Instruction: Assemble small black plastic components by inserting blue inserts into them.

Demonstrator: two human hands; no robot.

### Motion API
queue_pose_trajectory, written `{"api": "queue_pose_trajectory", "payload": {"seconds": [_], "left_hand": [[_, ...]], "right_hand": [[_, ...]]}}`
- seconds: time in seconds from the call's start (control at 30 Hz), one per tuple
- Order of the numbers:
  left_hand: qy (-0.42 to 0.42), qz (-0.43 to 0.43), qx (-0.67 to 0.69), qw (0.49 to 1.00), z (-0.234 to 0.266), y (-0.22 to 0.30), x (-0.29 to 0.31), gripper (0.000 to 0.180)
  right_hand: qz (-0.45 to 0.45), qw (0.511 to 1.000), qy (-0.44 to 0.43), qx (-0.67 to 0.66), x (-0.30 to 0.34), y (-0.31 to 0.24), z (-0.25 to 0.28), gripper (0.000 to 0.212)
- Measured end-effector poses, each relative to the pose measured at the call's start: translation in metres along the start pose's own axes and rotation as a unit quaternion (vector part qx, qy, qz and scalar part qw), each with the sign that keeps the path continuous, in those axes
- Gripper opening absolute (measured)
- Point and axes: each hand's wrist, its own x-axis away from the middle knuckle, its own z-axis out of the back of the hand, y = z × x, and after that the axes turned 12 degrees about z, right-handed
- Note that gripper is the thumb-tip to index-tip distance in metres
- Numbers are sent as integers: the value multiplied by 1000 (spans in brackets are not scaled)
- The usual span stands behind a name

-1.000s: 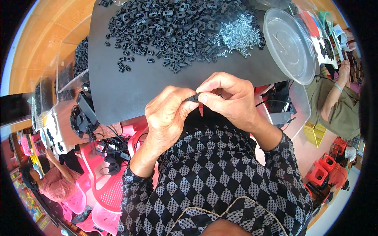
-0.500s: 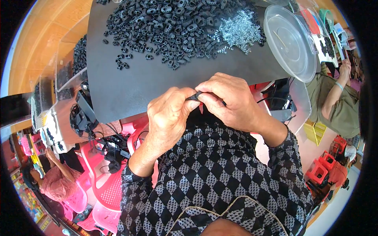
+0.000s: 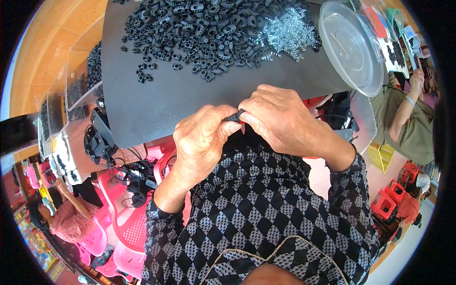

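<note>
"Black plastic part (image 3: 232,117): where was it, exactly?"

"Between the two hands, in front of the chest, by the near edge of the counter (image 3: 156,102). It sat at a slight tilt, its right end higher than its left."

"How did the left hand (image 3: 199,135) have it?"

"By a pinch. Thumb and bent index finger closed on the left end, the thumb running along the lower side with its nail toward the camera. Its other fingers were curled in, and the back of the hand faced up and out to the left."

"And the right hand (image 3: 280,118)?"

"It pinched too, thumb and index finger at the opposite end. Its knuckles arched over the top, its back was turned to the camera, and the remaining fingers were folded mostly out of sight."

"What about the arms?"

"Both were bent inward, so the fingertips nearly met around the part. The left forearm rose from a checked sleeve (image 3: 164,223) at the lower left; the right one slanted in from the lower right."

"Anything on the counter beyond them?"

"A heap of black pieces (image 3: 190,35), well apart from the hands, with a pile of silvery springs (image 3: 287,33) at its right side. Just beside that, a clear round lid (image 3: 354,61) lay toward the right edge."
</note>
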Motion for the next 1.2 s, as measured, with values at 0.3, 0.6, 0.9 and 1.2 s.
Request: {"api": "queue_pose_trajectory", "payload": {"seconds": [0.3, 0.6, 0.9, 1.2], "left_hand": [[5, -3, 37, 999, -1, 2, -3, 15], [24, -15, 38, 999, -6, -2, -2, 18], [-3, 51, 140, 989, -7, -3, -2, 17], [38, -61, -19, 997, -6, -4, -4, 15]], "right_hand": [[51, 998, 31, 5, 1, 5, -3, 15], [39, 992, 87, -77, 5, 11, -6, 8], [33, 989, 103, -100, 4, 11, -6, 8], [55, 993, 87, 55, 8, 2, -12, 14]]}}
